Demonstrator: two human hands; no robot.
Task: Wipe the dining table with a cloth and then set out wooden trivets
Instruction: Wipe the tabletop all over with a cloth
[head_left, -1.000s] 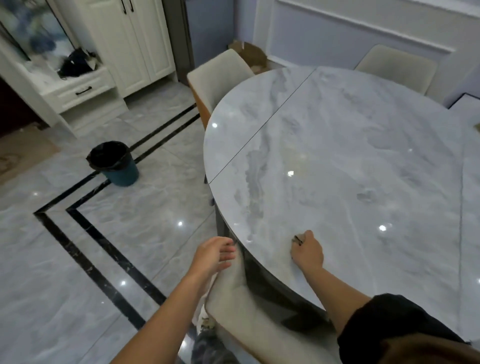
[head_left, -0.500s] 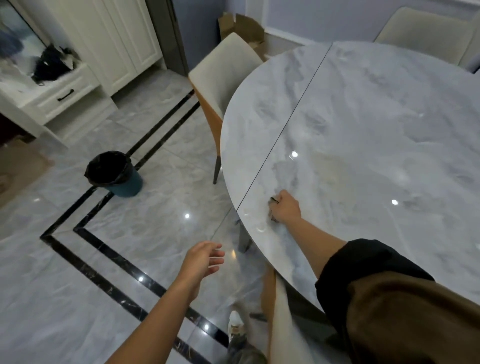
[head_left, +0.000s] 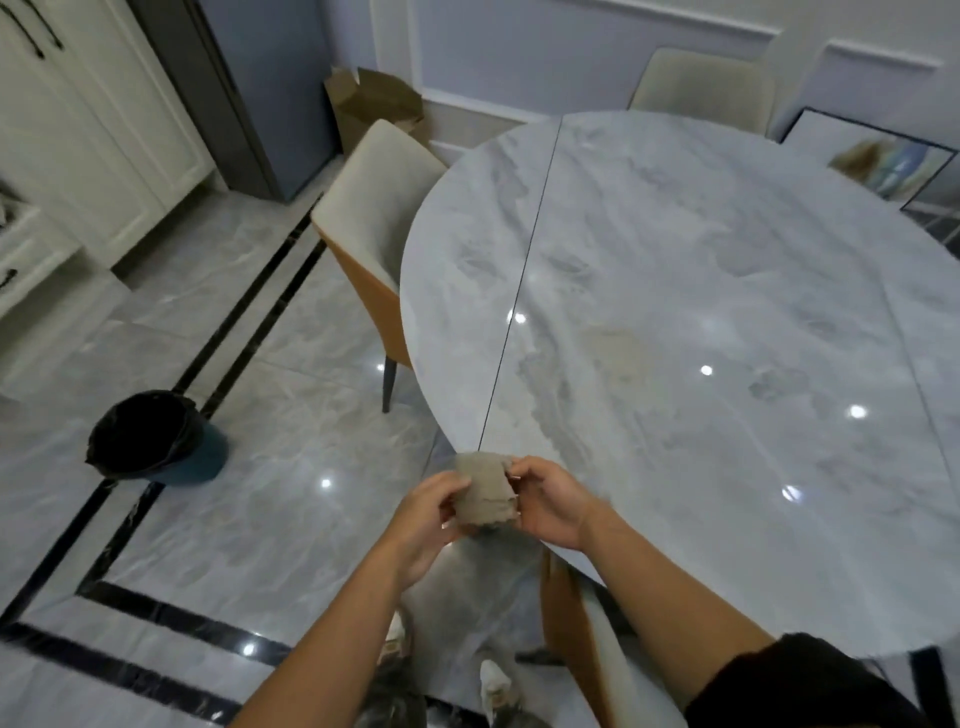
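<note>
Here both hands, the left hand (head_left: 426, 512) and the right hand (head_left: 548, 506), pinch a small folded grey-brown cloth (head_left: 485, 493) between them, held in the air just off the near edge of the marble table (head_left: 675, 312), probably to refold it to a fresh face for wiping. No trivets are in view. No brand, label or readable writing shows anywhere.
</note>
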